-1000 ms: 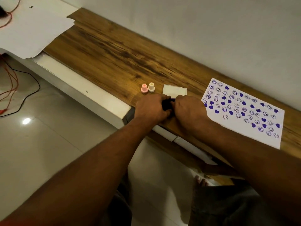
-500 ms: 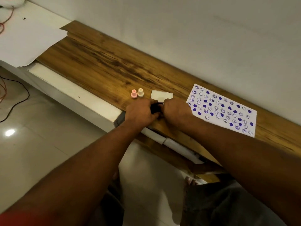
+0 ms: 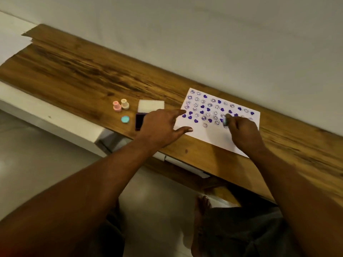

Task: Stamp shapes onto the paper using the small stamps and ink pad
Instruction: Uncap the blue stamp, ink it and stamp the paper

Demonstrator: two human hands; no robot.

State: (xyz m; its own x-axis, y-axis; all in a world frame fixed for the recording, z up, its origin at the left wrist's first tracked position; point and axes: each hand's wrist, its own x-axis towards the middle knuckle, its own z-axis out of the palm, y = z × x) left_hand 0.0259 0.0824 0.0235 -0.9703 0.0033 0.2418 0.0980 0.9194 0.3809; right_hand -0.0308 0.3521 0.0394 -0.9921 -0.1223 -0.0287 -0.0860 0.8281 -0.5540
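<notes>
Wooden table [image 3: 74, 75] set against a pale wall [image 3: 222, 34], seen from the head camera.

From the left:
- A pink stamp [image 3: 117, 106] and a cream stamp [image 3: 125, 103] stand upright, touching.
- A teal round piece [image 3: 125, 119] lies at 6 o'clock from them; whether it is a cap or a stamp cannot be told.
- A white lid [image 3: 151, 106] comes next, with the dark ink pad [image 3: 139, 121] just below it, uncovered.
- The left hand [image 3: 163, 125] is spread flat, forefinger and thumb tip resting on the left edge of the paper [image 3: 213, 138].
- The paper's long axis runs from 10 to 4 o'clock.
- The right hand [image 3: 243, 130] pinches a small stamp [image 3: 225, 122], blurred, against the nearest row of purple marks.

The bare strip of paper lies at 6 o'clock from that stamp. The ink pad lies at 9 o'clock, beyond the left hand, so re-inking would likely carry the right hand across the left.
</notes>
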